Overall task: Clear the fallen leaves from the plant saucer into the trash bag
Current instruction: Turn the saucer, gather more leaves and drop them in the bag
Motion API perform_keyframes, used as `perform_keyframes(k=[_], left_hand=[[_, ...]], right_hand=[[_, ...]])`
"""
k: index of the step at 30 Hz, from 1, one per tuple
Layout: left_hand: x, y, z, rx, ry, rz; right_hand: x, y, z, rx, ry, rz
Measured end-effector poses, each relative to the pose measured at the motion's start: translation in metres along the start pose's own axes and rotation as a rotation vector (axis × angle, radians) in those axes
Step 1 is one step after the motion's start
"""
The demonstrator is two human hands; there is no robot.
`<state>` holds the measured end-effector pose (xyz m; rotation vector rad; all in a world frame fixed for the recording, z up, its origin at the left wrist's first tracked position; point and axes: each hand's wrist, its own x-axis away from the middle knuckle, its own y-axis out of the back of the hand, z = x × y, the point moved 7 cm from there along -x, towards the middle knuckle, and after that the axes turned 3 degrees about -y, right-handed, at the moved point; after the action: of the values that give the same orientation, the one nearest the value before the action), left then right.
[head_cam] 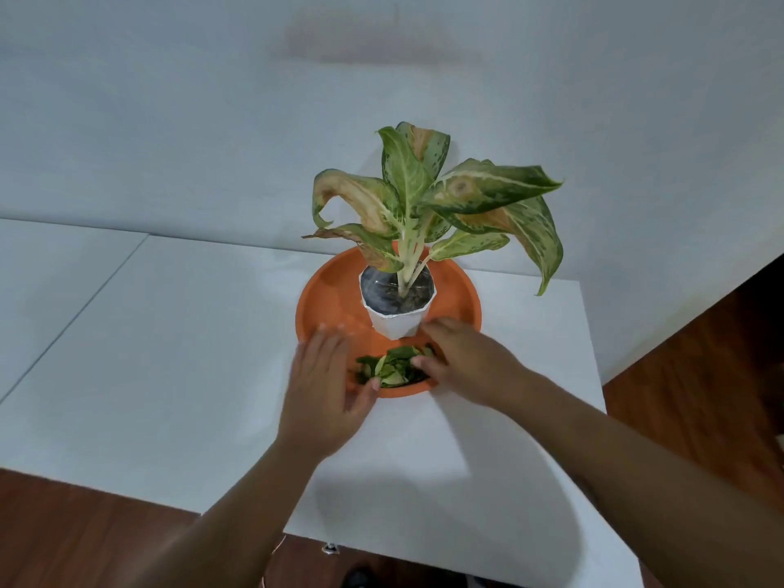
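Observation:
An orange plant saucer (326, 290) sits on a white table and carries a white pot (396, 318) with a leafy green and yellow plant (428, 201). A small heap of fallen green leaves (392, 367) lies at the saucer's near edge. My left hand (324, 384) is on the heap's left side with fingers spread and thumb touching the leaves. My right hand (464, 358) comes in from the right, its curled fingers resting on the heap. The two hands flank the heap. No trash bag is in view.
The white table (169, 354) extends left with a seam running through it, and a white wall rises behind. Brown wooden floor (695, 375) shows to the right and along the near left. The plant's leaves overhang the saucer on the right side.

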<state>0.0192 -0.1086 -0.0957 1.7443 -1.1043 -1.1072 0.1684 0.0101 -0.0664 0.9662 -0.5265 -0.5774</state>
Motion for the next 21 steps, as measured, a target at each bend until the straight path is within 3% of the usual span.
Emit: perform_keyframes(k=[2,6,11,21], left_hand=[[-0.004,-0.004,-0.021,0.054,-0.053,0.046],[-0.025,-0.015,-0.026,0.118,0.047,0.26],[-0.047,-0.011,-0.016,0.133,0.189,0.559],[-0.051,-0.009,-0.018,0.262,0.202,0.402]], right_hand=[[-0.007,0.006,-0.008,0.02,-0.017,0.075],[-0.016,0.0,-0.003,-0.095,-0.011,0.248],[-0.03,-0.019,-0.002,-0.055,-0.017,0.258],[-0.027,-0.019,0.005,-0.098,-0.048,0.084]])
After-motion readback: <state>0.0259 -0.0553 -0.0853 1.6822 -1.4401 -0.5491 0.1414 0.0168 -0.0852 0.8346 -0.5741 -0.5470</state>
